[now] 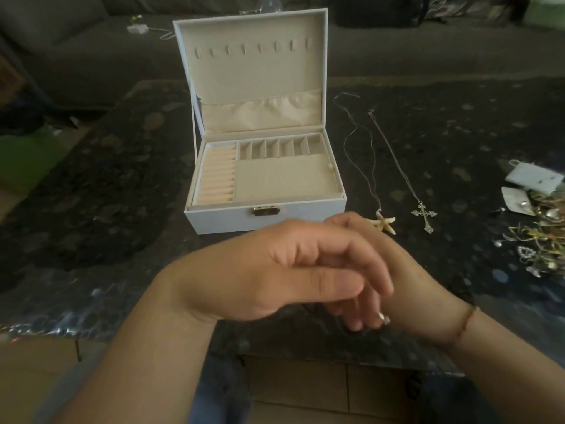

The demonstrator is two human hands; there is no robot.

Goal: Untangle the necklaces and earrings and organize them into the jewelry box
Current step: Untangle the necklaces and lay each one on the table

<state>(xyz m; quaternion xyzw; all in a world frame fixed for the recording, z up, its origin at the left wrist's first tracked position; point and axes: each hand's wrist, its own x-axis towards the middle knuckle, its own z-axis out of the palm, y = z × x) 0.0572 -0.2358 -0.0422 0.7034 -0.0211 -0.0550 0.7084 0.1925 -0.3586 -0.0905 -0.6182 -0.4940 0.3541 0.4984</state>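
Two hands: left hand crosses over right hand at the tabletop's near edge, fingers loosely curled together; whether they pinch anything, cannot tell.
Jewelry box: lid upright, compartments bare, ready for loading.
Starfish necklace: freed, laid straight beside box.
Cross necklace: parallel, apart.
Tangled pile: far right edge, unsorted; open room lies between.

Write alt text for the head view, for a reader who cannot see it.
A person's left hand and right hand overlap before an open white jewelry box with empty compartments. Right of it lie a starfish necklace, a cross necklace and a tangled jewelry pile.
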